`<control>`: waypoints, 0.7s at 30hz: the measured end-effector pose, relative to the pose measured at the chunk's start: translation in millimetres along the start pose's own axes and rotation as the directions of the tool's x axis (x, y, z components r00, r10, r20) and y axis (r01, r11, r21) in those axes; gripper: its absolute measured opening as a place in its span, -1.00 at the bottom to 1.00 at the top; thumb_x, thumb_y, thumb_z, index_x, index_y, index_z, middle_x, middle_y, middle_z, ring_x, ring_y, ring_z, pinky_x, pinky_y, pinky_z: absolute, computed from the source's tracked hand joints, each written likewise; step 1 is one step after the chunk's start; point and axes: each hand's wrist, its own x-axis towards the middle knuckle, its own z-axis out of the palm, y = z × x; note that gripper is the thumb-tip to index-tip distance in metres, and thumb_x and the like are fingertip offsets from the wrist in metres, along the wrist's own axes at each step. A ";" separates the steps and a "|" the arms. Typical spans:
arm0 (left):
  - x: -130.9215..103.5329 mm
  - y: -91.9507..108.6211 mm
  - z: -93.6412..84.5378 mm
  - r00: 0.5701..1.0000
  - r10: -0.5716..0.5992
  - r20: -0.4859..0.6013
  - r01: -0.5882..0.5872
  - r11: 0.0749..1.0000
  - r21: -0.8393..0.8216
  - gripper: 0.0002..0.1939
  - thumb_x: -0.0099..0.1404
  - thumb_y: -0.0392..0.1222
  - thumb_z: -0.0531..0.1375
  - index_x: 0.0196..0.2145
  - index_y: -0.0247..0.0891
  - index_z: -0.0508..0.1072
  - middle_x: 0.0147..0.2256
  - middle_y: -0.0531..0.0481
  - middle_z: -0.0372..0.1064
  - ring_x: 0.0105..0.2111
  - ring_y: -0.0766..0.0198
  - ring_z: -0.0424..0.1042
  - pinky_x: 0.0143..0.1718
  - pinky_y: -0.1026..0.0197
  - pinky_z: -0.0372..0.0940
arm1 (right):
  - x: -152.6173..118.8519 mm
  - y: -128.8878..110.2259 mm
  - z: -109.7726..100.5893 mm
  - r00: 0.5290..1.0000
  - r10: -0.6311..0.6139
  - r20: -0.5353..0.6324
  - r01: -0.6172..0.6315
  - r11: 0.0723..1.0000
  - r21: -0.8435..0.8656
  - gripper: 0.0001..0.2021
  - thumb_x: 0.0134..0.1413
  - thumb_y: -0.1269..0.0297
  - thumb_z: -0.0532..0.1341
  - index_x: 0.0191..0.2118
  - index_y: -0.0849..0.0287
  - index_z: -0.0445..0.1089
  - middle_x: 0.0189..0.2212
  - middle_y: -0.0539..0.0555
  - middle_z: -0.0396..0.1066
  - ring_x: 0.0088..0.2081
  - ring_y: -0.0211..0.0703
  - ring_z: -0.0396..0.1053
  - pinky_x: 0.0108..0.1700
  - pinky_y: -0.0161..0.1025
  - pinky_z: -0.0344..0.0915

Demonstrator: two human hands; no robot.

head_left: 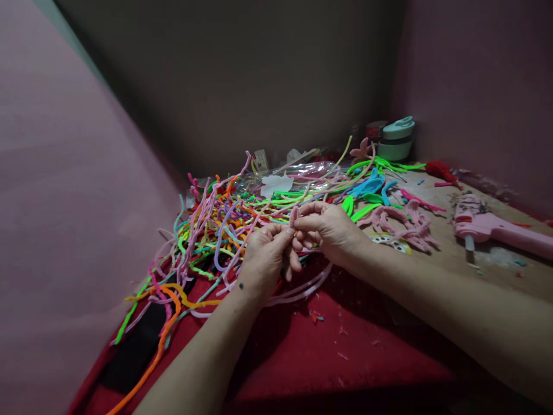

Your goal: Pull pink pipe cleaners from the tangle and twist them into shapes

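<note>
A small pink pipe cleaner (294, 216), bent into a loop, stands up between my fingertips. My left hand (268, 253) pinches its lower part with thumb and forefinger. From the other side my right hand (330, 230) grips it too, fingers curled close against the left ones. Part of the pipe cleaner is hidden behind the fingers. Just behind both hands spreads a tangled heap of coloured pipe cleaners (207, 213). Pink looped pipe-cleaner shapes (417, 227) lie to the right of my right hand.
A pink glue gun (496, 227) rests on the brown board (466, 276) at right. Behind stands a mint-green container (396, 139). Clear plastic packaging (311, 173) lies across the heap. A flat black object (133, 346) is at left on the red cloth (345, 351), which bears small scraps.
</note>
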 end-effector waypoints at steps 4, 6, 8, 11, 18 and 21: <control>0.9 -1.5 -0.3 0.999 -0.020 -0.034 0.020 1.000 0.008 -0.75 0.16 -0.10 0.12 -0.55 -0.33 0.28 -0.79 0.07 0.26 -0.87 0.45 0.12 -0.84 0.43 -0.05 | -1.0 -1.1 -0.9 0.991 0.114 0.073 -0.113 0.993 -0.016 -0.88 -0.20 0.36 0.27 -0.48 0.29 0.34 -0.70 -0.03 0.31 -0.67 -0.36 0.27 -0.63 -0.41 0.16; 2.3 -2.5 -2.2 0.999 -0.013 -0.035 0.012 1.000 -0.012 -0.76 0.15 -0.10 0.12 -0.54 -0.33 0.28 -0.77 0.06 0.28 -0.86 0.44 0.14 -0.84 0.42 -0.05 | -3.1 -0.4 0.5 0.989 0.128 0.067 -0.127 0.992 -0.021 -0.85 -0.20 0.31 0.28 -0.49 0.30 0.36 -0.70 -0.03 0.31 -0.67 -0.37 0.26 -0.60 -0.40 0.19; 3.2 -3.0 -3.8 0.999 -0.001 -0.040 0.000 0.999 -0.033 -0.76 0.14 -0.09 0.14 -0.52 -0.33 0.28 -0.75 0.06 0.30 -0.85 0.42 0.16 -0.84 0.41 -0.01 | -5.8 0.8 3.0 0.992 0.120 0.041 -0.119 0.992 -0.032 -0.82 -0.22 0.27 0.30 -0.50 0.30 0.37 -0.71 -0.05 0.30 -0.68 -0.37 0.25 -0.59 -0.38 0.20; 2.5 -2.5 -4.4 0.999 0.018 -0.036 -0.019 0.999 -0.042 -0.76 0.13 -0.09 0.16 -0.50 -0.33 0.26 -0.73 0.05 0.33 -0.85 0.42 0.17 -0.84 0.40 0.01 | -9.8 1.9 7.4 0.997 0.076 0.002 -0.076 0.996 -0.050 -0.80 -0.23 0.23 0.31 -0.50 0.28 0.39 -0.72 -0.06 0.28 -0.69 -0.37 0.23 -0.60 -0.37 0.18; 0.7 1.2 -6.3 0.997 -0.013 -0.070 0.015 0.999 0.031 -0.74 0.12 -0.05 0.17 -0.47 -0.34 0.32 -0.71 0.02 0.35 -0.82 0.40 0.19 -0.81 0.38 0.07 | -12.1 -3.9 13.3 0.995 -0.013 -0.098 -0.005 0.984 -0.179 -0.80 -0.23 0.22 0.30 -0.60 0.26 0.37 -0.74 -0.09 0.23 -0.69 -0.42 0.10 -0.61 -0.37 0.06; 2.7 6.8 -14.8 0.995 -0.034 -0.094 0.037 0.999 0.031 -0.73 0.03 -0.07 0.26 -0.42 -0.33 0.35 -0.66 0.05 0.35 -0.79 0.46 0.18 -0.78 0.41 0.05 | -10.2 -5.2 11.4 0.991 -0.059 -0.119 0.024 0.961 -0.275 -0.79 -0.20 0.23 0.28 -0.62 0.27 0.36 -0.74 -0.12 0.18 -0.67 -0.45 0.05 -0.61 -0.39 -0.01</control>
